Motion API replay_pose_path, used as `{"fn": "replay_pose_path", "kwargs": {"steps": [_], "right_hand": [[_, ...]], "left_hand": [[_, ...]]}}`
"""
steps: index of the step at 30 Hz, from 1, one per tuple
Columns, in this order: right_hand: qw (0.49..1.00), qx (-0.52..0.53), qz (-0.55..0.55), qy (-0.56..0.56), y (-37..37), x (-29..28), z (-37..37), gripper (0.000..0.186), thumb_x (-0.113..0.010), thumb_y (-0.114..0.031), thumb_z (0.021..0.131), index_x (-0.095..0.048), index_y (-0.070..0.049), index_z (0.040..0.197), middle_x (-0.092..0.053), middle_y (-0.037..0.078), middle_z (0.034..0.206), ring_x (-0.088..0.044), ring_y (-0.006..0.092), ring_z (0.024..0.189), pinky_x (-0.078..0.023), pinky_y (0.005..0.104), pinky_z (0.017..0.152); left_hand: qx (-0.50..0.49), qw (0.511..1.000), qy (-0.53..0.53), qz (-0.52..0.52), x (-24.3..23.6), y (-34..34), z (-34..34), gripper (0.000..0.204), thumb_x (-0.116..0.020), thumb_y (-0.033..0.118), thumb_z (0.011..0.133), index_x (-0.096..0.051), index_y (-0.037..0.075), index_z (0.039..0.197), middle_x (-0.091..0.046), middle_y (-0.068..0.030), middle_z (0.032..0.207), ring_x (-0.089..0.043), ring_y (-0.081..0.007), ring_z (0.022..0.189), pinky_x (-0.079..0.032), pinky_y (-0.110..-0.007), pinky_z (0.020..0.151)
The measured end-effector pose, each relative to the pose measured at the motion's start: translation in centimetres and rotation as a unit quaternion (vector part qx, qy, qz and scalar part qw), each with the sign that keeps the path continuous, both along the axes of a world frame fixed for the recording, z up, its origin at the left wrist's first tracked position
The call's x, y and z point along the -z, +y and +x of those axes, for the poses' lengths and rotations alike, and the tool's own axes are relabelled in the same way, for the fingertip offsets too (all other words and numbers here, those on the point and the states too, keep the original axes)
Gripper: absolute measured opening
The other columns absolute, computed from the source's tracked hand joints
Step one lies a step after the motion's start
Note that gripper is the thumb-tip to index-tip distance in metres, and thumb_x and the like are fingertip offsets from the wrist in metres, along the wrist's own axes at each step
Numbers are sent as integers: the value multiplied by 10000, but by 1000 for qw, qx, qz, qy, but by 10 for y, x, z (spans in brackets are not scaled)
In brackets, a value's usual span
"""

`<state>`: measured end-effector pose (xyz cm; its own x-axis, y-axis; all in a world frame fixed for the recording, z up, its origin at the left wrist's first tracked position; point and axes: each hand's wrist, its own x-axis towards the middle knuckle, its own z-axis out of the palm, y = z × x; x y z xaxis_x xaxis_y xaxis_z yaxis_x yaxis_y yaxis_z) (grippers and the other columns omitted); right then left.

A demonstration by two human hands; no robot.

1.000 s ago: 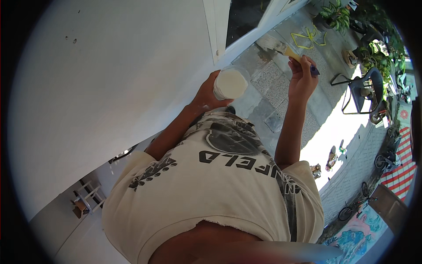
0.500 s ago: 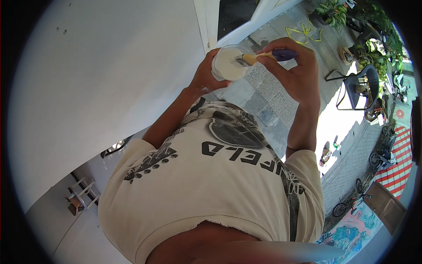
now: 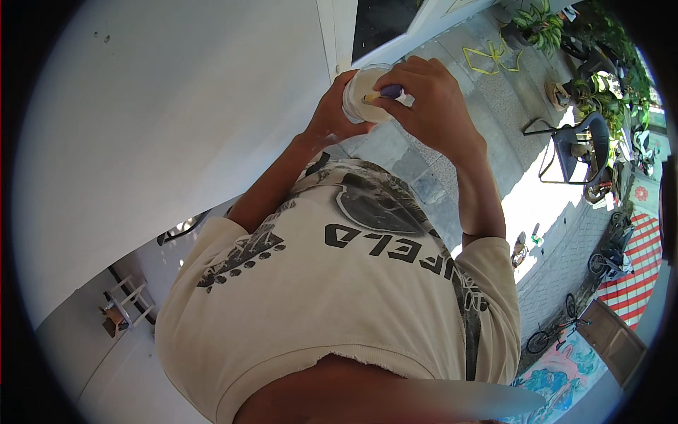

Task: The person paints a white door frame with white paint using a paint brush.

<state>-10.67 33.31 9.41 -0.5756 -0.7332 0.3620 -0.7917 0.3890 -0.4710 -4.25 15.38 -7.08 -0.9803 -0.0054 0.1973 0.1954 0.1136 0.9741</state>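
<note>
Broad white wall across the left, plain and sunlit. Just right of it, left hand wrapped firmly round a clear plastic cup of white paint, fingers closed on its side, cup raised in front of the chest near the white door frame. Touching the cup's mouth from the right, right hand with fingers pinched together on a paintbrush, purple handle end and pale ferrule showing between the fingertips, bristles hidden down inside the cup. Below both hands, cream printed shirt. Farther right, grey paved ground, a dark chair, potted plants along the upper right edge.
</note>
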Motion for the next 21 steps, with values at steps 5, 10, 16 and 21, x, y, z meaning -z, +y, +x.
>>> {"fn": "replay_pose_path", "kwargs": {"steps": [5,10,16,21], "right_hand": [[1000,-4,15,1,-1,-1,1,166,-841,-126,759,-761,-97,901,-698,42,807,-610,231,751,-475,370,735],[1000,-1,19,-9,-2,-4,2,166,-834,-142,753,-765,-92,895,-714,54,819,-633,257,753,-484,384,753],[996,53,-46,-51,9,-6,2,196,-853,-177,777,-758,-69,910,-708,65,800,-640,218,732,-479,354,727],[978,137,-119,-103,22,-1,4,215,-869,-138,816,-740,-25,945,-741,55,850,-707,122,775,-543,249,729]], "left_hand": [[4,1000,1,-30,-1,-1,2,997,-926,265,675,-374,49,1476,-566,-127,1370,-569,-245,1278,-455,-387,1090],[-5,999,1,-34,-1,-2,4,993,-924,276,680,-375,47,1475,-567,-134,1365,-570,-251,1273,-455,-393,1088],[-29,999,21,-39,4,-2,5,964,-942,276,649,-422,64,1433,-590,-138,1307,-602,-269,1203,-481,-384,1042],[-33,997,18,-62,2,-2,6,957,-936,279,663,-414,59,1433,-594,-142,1304,-609,-274,1197,-488,-390,1037]]}}
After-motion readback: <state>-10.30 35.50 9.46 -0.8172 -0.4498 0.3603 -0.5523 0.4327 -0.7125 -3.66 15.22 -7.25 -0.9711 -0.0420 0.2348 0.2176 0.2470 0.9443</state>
